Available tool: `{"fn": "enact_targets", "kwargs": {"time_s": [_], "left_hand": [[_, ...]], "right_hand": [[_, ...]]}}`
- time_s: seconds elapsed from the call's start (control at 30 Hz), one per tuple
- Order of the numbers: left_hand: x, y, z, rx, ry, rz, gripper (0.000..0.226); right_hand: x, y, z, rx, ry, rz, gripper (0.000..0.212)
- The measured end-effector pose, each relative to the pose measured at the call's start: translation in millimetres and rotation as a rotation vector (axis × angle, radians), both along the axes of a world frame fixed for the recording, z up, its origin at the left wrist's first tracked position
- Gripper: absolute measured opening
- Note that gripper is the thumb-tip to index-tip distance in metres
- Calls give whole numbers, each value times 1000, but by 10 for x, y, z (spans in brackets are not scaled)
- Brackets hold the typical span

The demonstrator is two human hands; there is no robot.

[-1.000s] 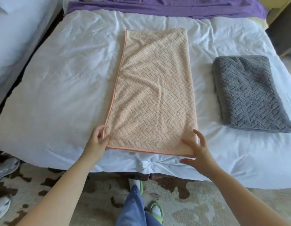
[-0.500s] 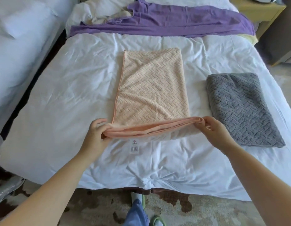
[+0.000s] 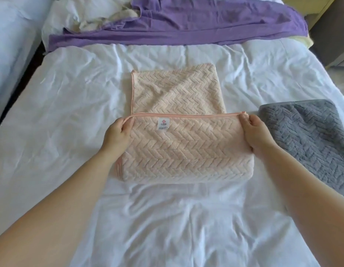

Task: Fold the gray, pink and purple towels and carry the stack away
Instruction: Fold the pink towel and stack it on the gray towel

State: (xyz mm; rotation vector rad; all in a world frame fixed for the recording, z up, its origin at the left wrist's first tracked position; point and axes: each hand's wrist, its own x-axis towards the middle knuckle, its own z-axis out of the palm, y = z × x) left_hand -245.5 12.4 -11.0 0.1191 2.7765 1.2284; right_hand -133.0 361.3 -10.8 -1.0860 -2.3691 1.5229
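Dead center of the frame, the pink towel (image 3: 186, 151) lies on the white bed (image 3: 71, 93), its near part doubled over so the hemmed edge runs across the middle. Left grip (image 3: 117, 132) pinches that edge's left corner, and right grip (image 3: 258, 132) pinches the right one. Gray towel (image 3: 306, 141) sits folded at the right edge, purple towel (image 3: 206, 22) sprawls along the top.
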Motion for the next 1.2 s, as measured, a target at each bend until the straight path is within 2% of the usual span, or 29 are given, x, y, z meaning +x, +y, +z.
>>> {"fn": "enact_targets", "kwargs": {"time_s": [0.17, 0.3, 0.53, 0.73, 0.87, 0.97, 1.13, 1.2], "left_hand": [[-369, 63, -413, -42, -122, 42, 31], [-285, 51, -483, 67, -230, 207, 45], [551, -102, -417, 152, -72, 405, 42], [1094, -110, -538, 131, 15, 390, 51], [1166, 90, -581, 112, 58, 494, 32], [1105, 136, -541, 130, 95, 591, 29], [1113, -37, -629, -17, -95, 509, 30], [1099, -90, -581, 4, -123, 491, 29]], "right_hand": [[-378, 56, -321, -5, -110, -33, 40], [-195, 39, -418, -44, -230, -60, 43], [651, -284, -401, -67, -137, -109, 31], [781, -402, -421, -65, -63, -111, 29], [767, -460, -442, -51, -20, -101, 26], [770, -441, -443, 2, 35, -113, 22], [839, -433, -573, 36, -68, -74, 23], [843, -417, -572, -1, -78, -81, 32]]}}
